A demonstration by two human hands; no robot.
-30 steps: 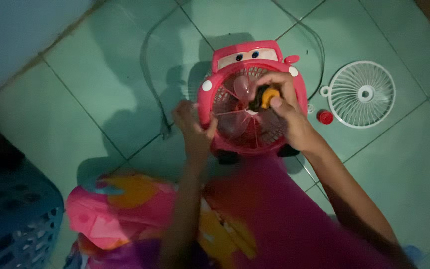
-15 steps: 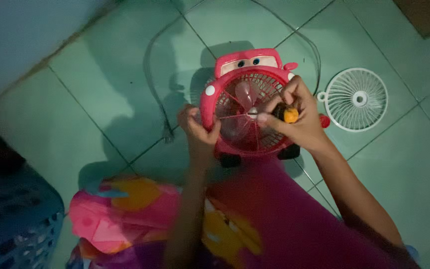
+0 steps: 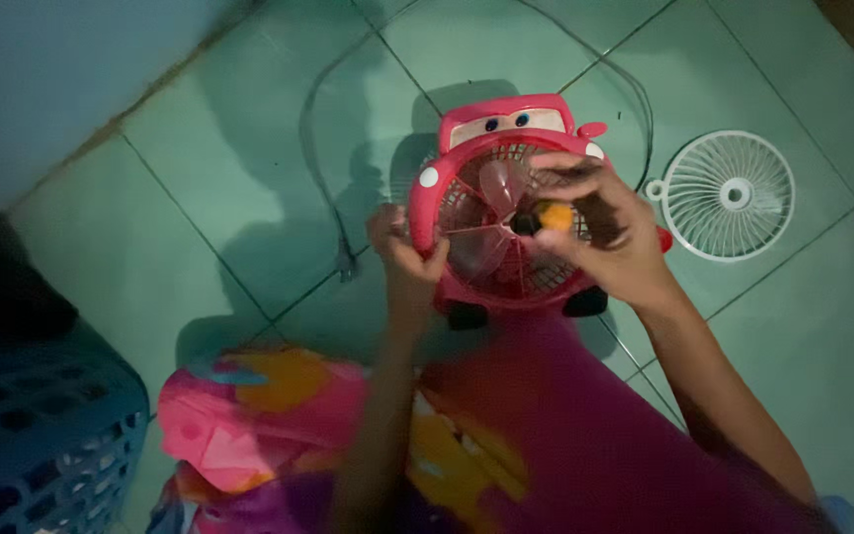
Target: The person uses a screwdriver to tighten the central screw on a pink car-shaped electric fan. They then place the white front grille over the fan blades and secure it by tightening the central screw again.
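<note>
Fan (image 3: 506, 213) shaped like a red cartoon car lies on the green tiled floor (image 3: 200, 198), blades exposed. Right hand (image 3: 600, 237) has its fingers pinched shut on an orange-tipped screwdriver (image 3: 546, 217) at the hub. Left hand (image 3: 402, 252) curls its fingers around the fan's rim. White grille (image 3: 728, 195) lies just beside; blue basket (image 3: 37, 435) stands well apart.
</note>
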